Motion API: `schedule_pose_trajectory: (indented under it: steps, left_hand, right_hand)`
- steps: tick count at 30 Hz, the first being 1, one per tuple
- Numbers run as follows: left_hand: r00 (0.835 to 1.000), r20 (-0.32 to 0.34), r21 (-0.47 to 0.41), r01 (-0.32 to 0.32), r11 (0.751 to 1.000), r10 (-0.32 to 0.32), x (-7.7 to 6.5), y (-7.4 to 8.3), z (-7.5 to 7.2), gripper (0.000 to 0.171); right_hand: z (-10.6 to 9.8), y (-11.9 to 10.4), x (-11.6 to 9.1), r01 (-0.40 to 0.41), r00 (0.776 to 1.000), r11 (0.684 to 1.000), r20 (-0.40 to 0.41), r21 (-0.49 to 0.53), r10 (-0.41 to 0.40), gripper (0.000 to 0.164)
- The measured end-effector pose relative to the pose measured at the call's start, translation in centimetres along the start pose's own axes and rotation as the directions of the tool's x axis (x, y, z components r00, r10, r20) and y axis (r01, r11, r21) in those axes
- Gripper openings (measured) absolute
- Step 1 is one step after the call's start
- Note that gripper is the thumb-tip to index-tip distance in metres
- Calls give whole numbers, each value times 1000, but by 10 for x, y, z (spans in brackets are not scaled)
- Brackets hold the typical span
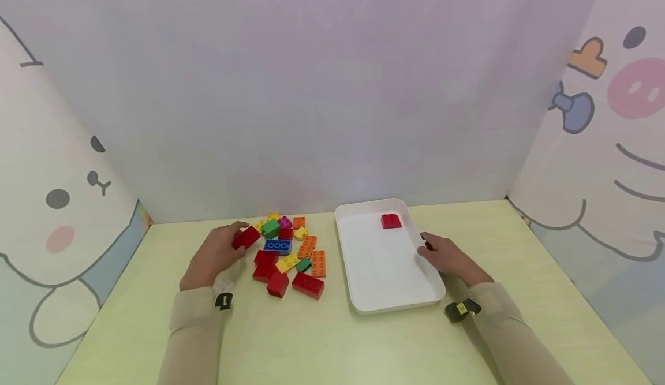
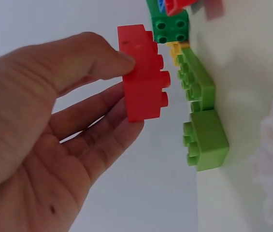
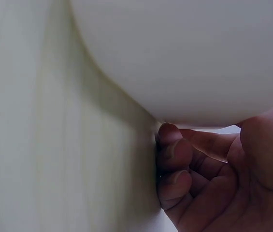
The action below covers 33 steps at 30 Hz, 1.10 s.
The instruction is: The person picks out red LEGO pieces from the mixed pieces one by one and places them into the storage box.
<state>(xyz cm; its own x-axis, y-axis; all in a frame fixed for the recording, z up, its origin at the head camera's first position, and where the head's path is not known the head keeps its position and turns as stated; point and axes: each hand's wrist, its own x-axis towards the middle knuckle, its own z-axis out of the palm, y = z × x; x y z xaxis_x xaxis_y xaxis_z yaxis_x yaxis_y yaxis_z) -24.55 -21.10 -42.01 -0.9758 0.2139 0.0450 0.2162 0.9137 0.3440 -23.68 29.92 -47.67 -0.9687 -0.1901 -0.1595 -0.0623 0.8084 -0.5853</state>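
Observation:
My left hand [image 1: 215, 253] pinches a red building brick [image 2: 143, 82] between thumb and fingers, at the left edge of a loose cluster of bricks. In the left wrist view its studs face right, beside a dark green brick [image 2: 171, 29] and a light green brick [image 2: 208, 140]. My right hand [image 1: 447, 256] grips the right rim of a white tray [image 1: 358, 306]. The right wrist view shows its fingers [image 3: 176, 155] curled against the outside of the tray; the thumb's tip is hidden there. Toward the tray's far right corner lies one red brick [image 1: 391, 221].
Between left hand and tray lie several bricks, among them a blue one [image 1: 277, 247], an orange one [image 1: 318, 264], a yellow one [image 1: 287, 263] and a red one [image 1: 308, 285]. A grey wall [image 1: 332, 113] rises behind the pale table [image 1: 332, 350], with patterned panels at both sides.

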Motion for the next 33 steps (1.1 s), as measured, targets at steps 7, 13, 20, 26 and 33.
schedule_pose_trajectory:
  steps: [7,13,20,26,33]
  left_hand:
    - [1000,-18,-11,18,1000,-18,0,2,-3,57]
    - [1000,-18,-30,25,999,-26,-1,5,-6,63]
    - [999,-42,-87,9,996,-13,3,14,-6,71]
    - [993,-117,-103,-34,994,22,11,33,-5,80]
    - [989,-129,-140,-92,986,74,18,53,0,73]
  right_hand:
    - [0,-1,1,6,1000,1000,0,3,-6,51]
    - [1,0,0,3,1000,1000,-1,-1,-3,51]
    - [-1,-2,-1,7,1000,1000,-6,-12,-7,50]
    - [-2,-1,-1,9,1000,1000,-11,-13,-9,49]
    - [0,-1,0,-4,1000,1000,3,-6,4,51]
